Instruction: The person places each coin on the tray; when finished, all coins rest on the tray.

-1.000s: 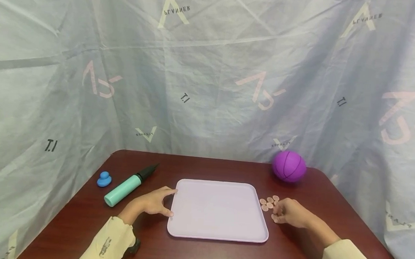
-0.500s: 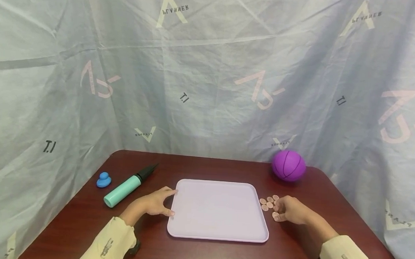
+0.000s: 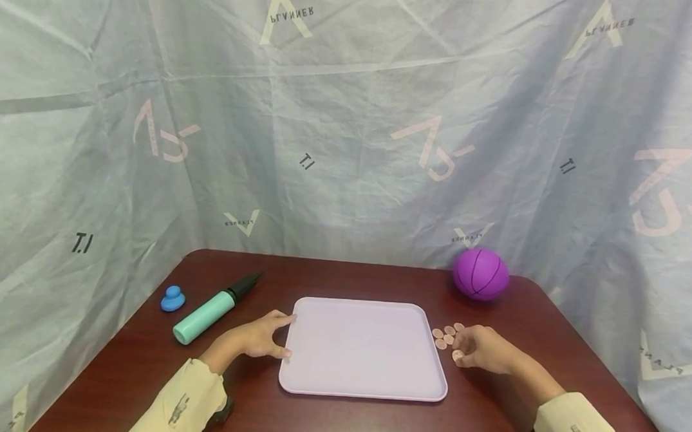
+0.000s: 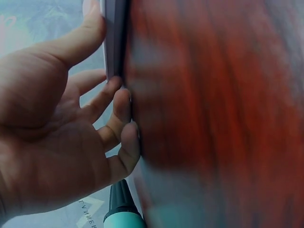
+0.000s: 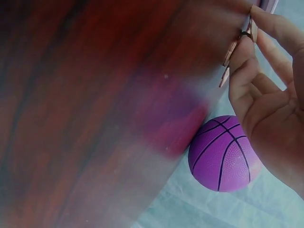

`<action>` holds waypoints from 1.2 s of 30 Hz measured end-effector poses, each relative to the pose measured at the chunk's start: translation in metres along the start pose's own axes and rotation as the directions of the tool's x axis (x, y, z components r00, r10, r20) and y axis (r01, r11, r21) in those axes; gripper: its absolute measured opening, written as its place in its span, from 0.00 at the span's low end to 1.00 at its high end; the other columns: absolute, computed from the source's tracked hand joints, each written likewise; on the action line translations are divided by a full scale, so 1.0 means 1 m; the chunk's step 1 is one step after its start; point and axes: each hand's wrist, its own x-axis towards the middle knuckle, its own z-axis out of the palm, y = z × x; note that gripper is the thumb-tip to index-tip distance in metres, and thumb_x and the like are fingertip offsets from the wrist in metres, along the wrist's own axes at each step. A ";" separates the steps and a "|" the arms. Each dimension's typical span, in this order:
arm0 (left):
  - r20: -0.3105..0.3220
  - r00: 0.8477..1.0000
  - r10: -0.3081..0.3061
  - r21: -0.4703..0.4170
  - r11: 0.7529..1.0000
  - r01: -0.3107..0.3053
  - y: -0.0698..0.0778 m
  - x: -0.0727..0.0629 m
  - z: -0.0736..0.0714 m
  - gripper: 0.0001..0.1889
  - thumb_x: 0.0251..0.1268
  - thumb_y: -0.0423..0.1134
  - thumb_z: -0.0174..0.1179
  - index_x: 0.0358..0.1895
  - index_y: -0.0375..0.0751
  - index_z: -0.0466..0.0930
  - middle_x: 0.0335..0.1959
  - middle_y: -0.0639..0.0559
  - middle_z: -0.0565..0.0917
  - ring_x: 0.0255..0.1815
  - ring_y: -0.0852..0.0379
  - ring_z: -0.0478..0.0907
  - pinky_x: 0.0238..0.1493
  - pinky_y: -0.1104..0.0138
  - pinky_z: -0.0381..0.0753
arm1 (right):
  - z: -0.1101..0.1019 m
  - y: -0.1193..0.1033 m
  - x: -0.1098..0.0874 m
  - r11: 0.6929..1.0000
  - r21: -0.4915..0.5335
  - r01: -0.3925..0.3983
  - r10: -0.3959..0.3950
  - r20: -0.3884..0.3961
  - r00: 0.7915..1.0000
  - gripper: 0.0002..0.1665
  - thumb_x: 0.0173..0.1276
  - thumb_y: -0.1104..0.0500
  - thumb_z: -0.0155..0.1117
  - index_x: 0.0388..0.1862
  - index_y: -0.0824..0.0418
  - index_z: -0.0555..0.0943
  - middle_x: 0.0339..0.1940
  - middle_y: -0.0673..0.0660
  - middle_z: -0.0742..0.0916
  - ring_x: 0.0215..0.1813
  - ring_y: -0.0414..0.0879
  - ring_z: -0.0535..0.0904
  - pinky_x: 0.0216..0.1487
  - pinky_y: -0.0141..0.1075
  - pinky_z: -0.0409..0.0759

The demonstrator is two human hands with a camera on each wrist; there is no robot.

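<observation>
The left hand [image 3: 256,338] touched the smooth, round-cornered tray [image 3: 364,349] at nine o'clock, fingers spread. At three, the right hand [image 3: 484,351] pinched a thin, round disc [image 5: 254,30].

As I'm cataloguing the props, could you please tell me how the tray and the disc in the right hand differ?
The tray is large and rectangular with rounded corners; the disc is small and round.
The tray is pale lilac; the disc is pinkish tan.
The tray lies on the table, with the left hand at its rim; the disc is pinched by the right hand.
Both are touched by a hand.
</observation>
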 end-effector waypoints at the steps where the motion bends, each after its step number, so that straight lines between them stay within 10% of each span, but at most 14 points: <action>1: 0.003 1.000 -0.005 -0.001 1.000 0.005 0.000 0.000 0.000 0.45 0.53 0.43 0.75 0.74 0.36 0.63 0.65 0.41 0.67 0.65 0.41 0.68 0.66 0.46 0.66 | 0.000 0.000 0.000 1.000 0.004 0.003 -0.003 0.008 1.000 0.12 0.51 0.62 0.78 0.31 0.55 0.82 0.25 0.44 0.82 0.30 0.36 0.76 0.33 0.33 0.76; 9: 0.015 1.000 -0.010 0.007 1.000 0.010 0.001 -0.002 0.001 0.45 0.54 0.43 0.75 0.74 0.37 0.63 0.66 0.41 0.66 0.66 0.41 0.68 0.66 0.46 0.66 | -0.003 0.000 0.000 1.000 0.011 0.020 -0.021 0.056 0.998 0.13 0.49 0.63 0.78 0.33 0.56 0.84 0.26 0.43 0.83 0.30 0.35 0.77 0.33 0.32 0.77; 27: 0.003 0.999 -0.034 0.018 0.999 0.033 -0.001 0.000 0.003 0.44 0.54 0.44 0.74 0.75 0.40 0.64 0.67 0.42 0.66 0.65 0.42 0.69 0.65 0.46 0.67 | -0.002 -0.004 0.006 0.977 -0.123 0.175 -0.190 -0.120 0.974 0.05 0.52 0.62 0.74 0.25 0.55 0.84 0.20 0.38 0.81 0.25 0.31 0.77 0.28 0.30 0.79; 36: -0.001 1.000 -0.027 0.024 0.999 0.027 -0.002 0.003 0.002 0.43 0.55 0.43 0.75 0.74 0.40 0.64 0.67 0.42 0.67 0.65 0.42 0.69 0.65 0.46 0.67 | -0.002 -0.026 0.019 0.993 0.033 0.113 -0.105 -0.179 0.978 0.07 0.56 0.62 0.76 0.30 0.57 0.84 0.19 0.45 0.82 0.08 0.34 0.71 0.09 0.33 0.72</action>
